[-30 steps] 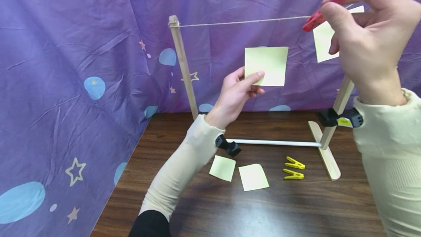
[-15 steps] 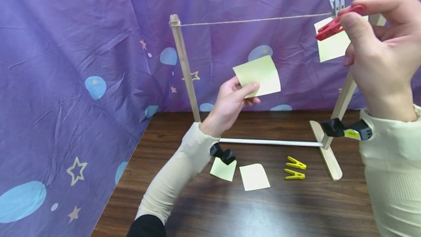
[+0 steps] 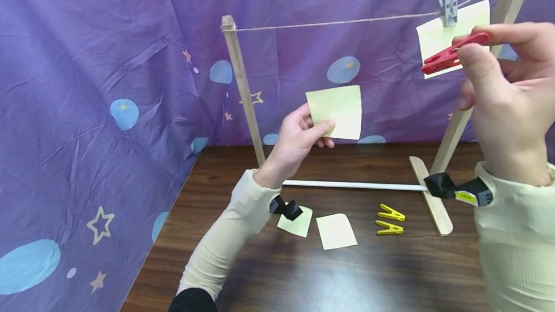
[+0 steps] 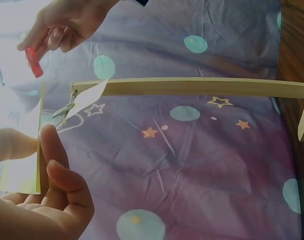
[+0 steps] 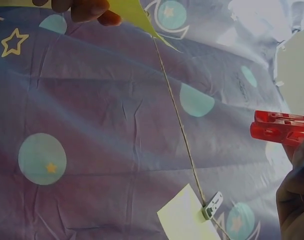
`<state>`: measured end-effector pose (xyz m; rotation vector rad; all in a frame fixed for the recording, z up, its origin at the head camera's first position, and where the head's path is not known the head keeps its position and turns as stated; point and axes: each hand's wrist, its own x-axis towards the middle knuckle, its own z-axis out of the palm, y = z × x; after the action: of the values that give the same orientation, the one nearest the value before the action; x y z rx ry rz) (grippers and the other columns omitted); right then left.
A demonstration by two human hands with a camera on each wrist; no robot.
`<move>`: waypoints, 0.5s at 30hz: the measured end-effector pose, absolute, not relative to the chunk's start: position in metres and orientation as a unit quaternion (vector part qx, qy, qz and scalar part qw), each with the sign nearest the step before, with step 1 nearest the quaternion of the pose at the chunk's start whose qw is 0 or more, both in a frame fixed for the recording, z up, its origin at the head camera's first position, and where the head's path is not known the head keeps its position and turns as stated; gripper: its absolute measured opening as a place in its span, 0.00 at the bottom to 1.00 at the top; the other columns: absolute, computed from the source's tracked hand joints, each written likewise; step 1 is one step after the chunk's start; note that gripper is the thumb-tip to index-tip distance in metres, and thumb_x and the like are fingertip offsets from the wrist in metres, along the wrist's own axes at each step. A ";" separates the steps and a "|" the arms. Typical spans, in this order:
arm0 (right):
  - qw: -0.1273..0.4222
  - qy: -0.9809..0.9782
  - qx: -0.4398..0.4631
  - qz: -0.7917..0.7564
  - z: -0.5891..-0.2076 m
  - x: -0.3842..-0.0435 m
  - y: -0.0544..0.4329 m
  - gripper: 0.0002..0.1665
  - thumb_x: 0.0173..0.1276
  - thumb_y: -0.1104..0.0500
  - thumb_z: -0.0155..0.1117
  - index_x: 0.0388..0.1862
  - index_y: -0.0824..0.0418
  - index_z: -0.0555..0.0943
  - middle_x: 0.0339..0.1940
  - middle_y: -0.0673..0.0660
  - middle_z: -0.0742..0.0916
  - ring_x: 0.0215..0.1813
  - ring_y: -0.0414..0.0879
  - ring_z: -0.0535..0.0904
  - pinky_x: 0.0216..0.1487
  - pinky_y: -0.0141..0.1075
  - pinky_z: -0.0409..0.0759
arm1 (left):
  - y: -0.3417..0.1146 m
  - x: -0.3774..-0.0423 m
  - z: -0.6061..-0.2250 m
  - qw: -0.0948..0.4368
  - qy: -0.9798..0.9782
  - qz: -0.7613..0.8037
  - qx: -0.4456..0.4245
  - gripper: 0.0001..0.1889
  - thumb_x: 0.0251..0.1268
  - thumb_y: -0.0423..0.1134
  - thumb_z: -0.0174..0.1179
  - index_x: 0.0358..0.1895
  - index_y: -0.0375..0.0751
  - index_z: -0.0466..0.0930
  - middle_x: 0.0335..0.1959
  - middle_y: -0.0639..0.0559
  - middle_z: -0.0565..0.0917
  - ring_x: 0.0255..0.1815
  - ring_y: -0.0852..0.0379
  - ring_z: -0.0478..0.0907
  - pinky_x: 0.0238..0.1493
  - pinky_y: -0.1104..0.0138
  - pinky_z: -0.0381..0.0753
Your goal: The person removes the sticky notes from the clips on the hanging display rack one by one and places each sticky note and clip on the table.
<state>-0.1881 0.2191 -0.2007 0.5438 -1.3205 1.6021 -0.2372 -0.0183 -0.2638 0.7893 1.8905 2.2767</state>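
Note:
A square pale yellow sticky note (image 3: 340,107) is pinched at its lower left between thumb and fingers of my left hand (image 3: 295,141), below the string (image 3: 338,23). My right hand (image 3: 516,95) pinches a red clothespin (image 3: 446,59) at its handle end, its tip pointing left. In the right wrist view the red clothespin (image 5: 276,127) appears apart from the string. Behind it in the head view, a grey clothespin (image 3: 451,1) clips another yellow note (image 3: 438,37) to the string near the right post; the red clothespin and fingers partly cover that note.
The string runs between a left wooden post (image 3: 243,85) and a right one (image 3: 455,134), joined low down by a white bar (image 3: 355,185). On the brown table (image 3: 347,278) lie two notes (image 3: 336,231) and two yellow clothespins (image 3: 390,227). A patterned purple cloth (image 3: 130,61) hangs behind.
My left hand has lowered and shifted left with the note, which tilted and then straightened. My right hand has moved down and right with the red clothespin, uncovering the grey clothespin.

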 end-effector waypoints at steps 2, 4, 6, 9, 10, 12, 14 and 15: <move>0.468 -0.506 0.237 0.685 -0.204 -0.187 0.219 0.16 0.56 0.74 0.68 0.44 0.78 0.77 0.37 0.67 0.87 0.09 0.38 0.67 0.14 0.23 0.66 | -0.020 -0.236 -0.266 0.039 0.617 0.741 0.261 0.17 0.62 0.23 0.55 0.55 0.25 0.71 0.26 0.55 0.81 0.17 0.61 0.77 0.25 0.71 0.73; 0.463 -0.483 0.244 0.702 -0.207 -0.185 0.218 0.16 0.55 0.76 0.68 0.43 0.80 0.77 0.36 0.69 0.87 0.08 0.39 0.67 0.14 0.24 0.66 | -0.021 -0.234 -0.270 0.040 0.616 0.742 0.264 0.18 0.62 0.23 0.55 0.56 0.25 0.70 0.26 0.55 0.81 0.18 0.61 0.77 0.25 0.71 0.73; 0.460 -0.472 0.244 0.711 -0.211 -0.182 0.217 0.16 0.55 0.77 0.67 0.43 0.81 0.76 0.35 0.69 0.87 0.09 0.40 0.67 0.14 0.24 0.66 | -0.023 -0.231 -0.274 0.041 0.614 0.744 0.260 0.18 0.62 0.23 0.55 0.56 0.25 0.71 0.27 0.55 0.82 0.18 0.61 0.76 0.26 0.70 0.74; 0.456 -0.460 0.239 0.724 -0.218 -0.177 0.216 0.16 0.55 0.77 0.67 0.43 0.81 0.76 0.36 0.69 0.87 0.09 0.40 0.67 0.13 0.25 0.65 | -0.025 -0.227 -0.281 0.041 0.618 0.742 0.256 0.18 0.62 0.23 0.56 0.56 0.25 0.71 0.29 0.53 0.82 0.18 0.60 0.76 0.26 0.69 0.76; 0.455 -0.461 0.235 0.724 -0.220 -0.174 0.216 0.17 0.55 0.76 0.67 0.43 0.81 0.76 0.36 0.68 0.87 0.09 0.40 0.67 0.13 0.24 0.65 | -0.025 -0.225 -0.283 0.040 0.619 0.742 0.255 0.19 0.62 0.23 0.56 0.57 0.25 0.71 0.30 0.52 0.82 0.18 0.60 0.76 0.27 0.69 0.77; 0.456 -0.465 0.228 0.724 -0.225 -0.170 0.216 0.16 0.56 0.76 0.67 0.44 0.80 0.77 0.36 0.66 0.87 0.09 0.40 0.67 0.13 0.24 0.65 | -0.027 -0.222 -0.287 0.039 0.622 0.740 0.252 0.19 0.62 0.24 0.57 0.57 0.26 0.71 0.31 0.52 0.82 0.18 0.61 0.76 0.27 0.69 0.77; 0.456 -0.460 0.226 0.728 -0.230 -0.167 0.215 0.16 0.56 0.76 0.67 0.44 0.80 0.77 0.36 0.66 0.88 0.09 0.40 0.67 0.13 0.24 0.64 | -0.029 -0.219 -0.291 0.039 0.623 0.740 0.250 0.19 0.61 0.24 0.57 0.57 0.26 0.71 0.32 0.51 0.82 0.18 0.61 0.75 0.28 0.69 0.78; 0.457 -0.462 0.222 0.727 -0.232 -0.165 0.215 0.16 0.56 0.76 0.67 0.44 0.80 0.77 0.37 0.65 0.88 0.09 0.39 0.67 0.13 0.24 0.64 | -0.031 -0.218 -0.293 0.038 0.622 0.742 0.248 0.19 0.61 0.24 0.57 0.57 0.26 0.71 0.32 0.51 0.82 0.18 0.61 0.75 0.28 0.69 0.79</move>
<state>-0.1648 0.2149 -0.2321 0.5471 -1.1395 1.7912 -0.2178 -0.0307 -0.2935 0.7602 1.9070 2.2754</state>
